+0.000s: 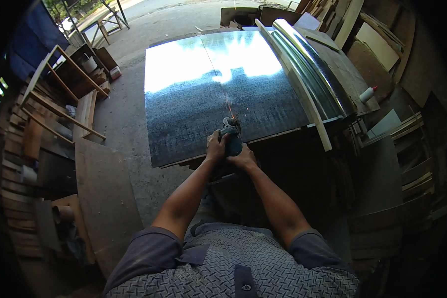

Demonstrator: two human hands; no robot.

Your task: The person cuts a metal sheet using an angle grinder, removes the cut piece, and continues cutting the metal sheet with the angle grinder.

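Note:
Both hands hold a dark angle grinder (233, 144) at the near edge of a large shiny metal sheet (184, 114). My left hand (215, 145) is wrapped round the left side of the tool near its head. On the right, my right hand (244, 157) grips the tool's rear body. The disc sits at the sheet's surface, and orange sparks fly up and away from it. A thin line runs along the sheet from the far edge toward the grinder.
Right of the sheet lie a long wooden strip (303, 94) and a curved roll of metal (315, 64). A white bottle with a red cap (367, 94) stands farther right. Boards lean at right; a wooden frame (59, 116) and a large panel (107, 193) are at left.

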